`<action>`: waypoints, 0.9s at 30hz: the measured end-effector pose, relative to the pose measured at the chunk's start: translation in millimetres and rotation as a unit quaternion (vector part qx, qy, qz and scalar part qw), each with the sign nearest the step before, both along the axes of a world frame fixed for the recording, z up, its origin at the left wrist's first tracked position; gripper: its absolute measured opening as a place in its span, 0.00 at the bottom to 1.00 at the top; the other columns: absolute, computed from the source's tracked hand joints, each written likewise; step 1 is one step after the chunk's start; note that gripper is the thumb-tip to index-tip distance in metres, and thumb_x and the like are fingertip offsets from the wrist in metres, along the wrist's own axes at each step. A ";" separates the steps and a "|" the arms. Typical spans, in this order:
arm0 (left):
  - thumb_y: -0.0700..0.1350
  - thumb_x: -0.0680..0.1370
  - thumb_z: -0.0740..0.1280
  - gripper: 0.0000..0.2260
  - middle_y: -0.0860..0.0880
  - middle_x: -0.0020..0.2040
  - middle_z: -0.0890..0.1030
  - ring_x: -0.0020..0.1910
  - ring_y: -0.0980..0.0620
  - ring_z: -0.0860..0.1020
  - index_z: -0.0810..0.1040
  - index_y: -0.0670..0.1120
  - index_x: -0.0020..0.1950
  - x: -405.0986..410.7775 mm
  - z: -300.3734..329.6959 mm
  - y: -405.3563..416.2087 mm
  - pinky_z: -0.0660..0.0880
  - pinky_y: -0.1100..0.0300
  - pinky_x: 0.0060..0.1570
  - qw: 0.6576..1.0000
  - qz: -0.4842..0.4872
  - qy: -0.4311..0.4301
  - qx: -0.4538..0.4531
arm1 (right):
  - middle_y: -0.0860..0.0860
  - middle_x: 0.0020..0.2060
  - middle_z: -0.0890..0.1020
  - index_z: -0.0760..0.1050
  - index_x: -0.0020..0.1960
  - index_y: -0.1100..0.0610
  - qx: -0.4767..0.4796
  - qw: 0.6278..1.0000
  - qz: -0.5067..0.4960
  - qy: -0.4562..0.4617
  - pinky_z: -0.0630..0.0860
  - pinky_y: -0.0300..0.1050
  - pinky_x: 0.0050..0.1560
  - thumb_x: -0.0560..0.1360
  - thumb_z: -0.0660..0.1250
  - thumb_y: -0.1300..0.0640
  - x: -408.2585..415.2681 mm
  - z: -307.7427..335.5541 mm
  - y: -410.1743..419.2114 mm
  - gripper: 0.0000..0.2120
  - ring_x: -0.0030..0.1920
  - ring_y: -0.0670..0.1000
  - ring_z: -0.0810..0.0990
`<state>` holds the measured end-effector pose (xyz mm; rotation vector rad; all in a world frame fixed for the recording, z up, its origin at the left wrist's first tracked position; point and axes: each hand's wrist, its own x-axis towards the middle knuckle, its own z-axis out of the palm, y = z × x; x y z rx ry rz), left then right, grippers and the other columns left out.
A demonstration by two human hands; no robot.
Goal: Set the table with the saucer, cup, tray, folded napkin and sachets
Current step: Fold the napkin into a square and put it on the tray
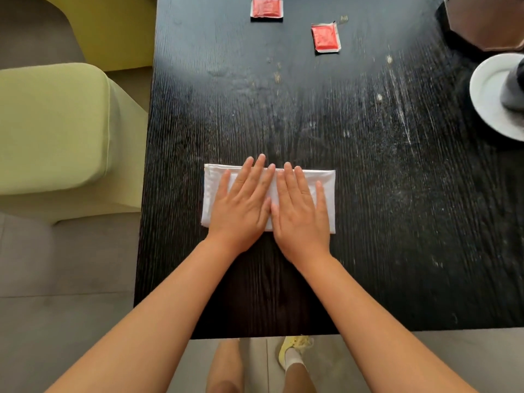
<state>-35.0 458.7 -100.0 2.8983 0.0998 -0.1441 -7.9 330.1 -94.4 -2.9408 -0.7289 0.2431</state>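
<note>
Head view: both my hands lie flat, palms down, on the folded white cloth napkin (pixel 326 191), which sits on the black wood-grain table (pixel 368 222) near the front edge. My left hand (pixel 241 205) covers the napkin's left-centre, my right hand (pixel 300 208) its right-centre; index fingers nearly touching. Fingers extended and splayed, pressing, gripping nothing. Napkin's middle is hidden under my palms; only its left strip, right strip and a sliver between the hands show, so fold layers there can't be read. Far side of the table: two red square sachets with silver edges, one (pixel 266 8) close to the top frame edge, the other (pixel 325 38) right of it and nearer me, apart from each other. Right edge: white round saucer (pixel 487 86), partly out of frame, with a blurred grey cup (pixel 513 89) on it, shape hard to make out. Above it a brown angular tray (pixel 487 21), only a corner visible. Left of the table: green upholstered chair (pixel 54 126).
</note>
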 end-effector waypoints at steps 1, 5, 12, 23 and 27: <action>0.53 0.78 0.45 0.26 0.49 0.77 0.52 0.75 0.52 0.45 0.51 0.50 0.76 0.0 0.7 2.2 0.47 0.48 0.73 1.000 -0.009 -0.001 0.000 | 0.52 0.76 0.54 0.50 0.76 0.58 -0.004 1.000 0.005 0.000 0.46 0.55 0.74 0.79 0.41 0.48 1.8 -0.3 -2.5 0.28 0.76 0.50 0.49; 0.57 0.78 0.49 0.27 0.46 0.77 0.55 0.75 0.49 0.51 0.53 0.51 0.76 -10.3 -0.6 24.8 0.53 0.48 0.73 0.999 -0.043 -0.006 0.026 | 0.51 0.76 0.50 0.48 0.76 0.57 -0.016 0.999 0.030 0.017 0.42 0.56 0.74 0.76 0.43 0.42 12.3 -0.9 -19.1 0.32 0.74 0.47 0.43; 0.58 0.76 0.42 0.29 0.51 0.76 0.45 0.76 0.53 0.45 0.42 0.49 0.74 -27.9 3.3 44.5 0.46 0.49 0.74 0.999 0.020 0.036 0.032 | 0.51 0.77 0.42 0.36 0.75 0.54 -0.048 0.998 -0.008 0.031 0.36 0.61 0.73 0.77 0.41 0.42 31.0 3.4 -61.9 0.32 0.76 0.48 0.42; 0.60 0.78 0.47 0.27 0.47 0.79 0.48 0.77 0.48 0.45 0.47 0.56 0.76 -11.0 5.3 -37.4 0.41 0.39 0.72 0.998 0.055 -0.017 -0.010 | 0.55 0.49 0.78 0.72 0.63 0.60 0.214 0.950 -0.227 0.010 0.63 0.39 0.47 0.77 0.61 0.55 12.0 28.6 -64.7 0.16 0.51 0.54 0.74; 0.61 0.77 0.48 0.28 0.47 0.79 0.47 0.77 0.47 0.44 0.47 0.58 0.76 -9.2 -3.1 -37.1 0.42 0.37 0.71 0.998 0.066 0.006 0.009 | 0.49 0.38 0.76 0.77 0.50 0.60 0.234 0.931 -0.270 0.076 0.63 0.40 0.42 0.76 0.62 0.56 20.5 35.3 -57.3 0.09 0.44 0.50 0.74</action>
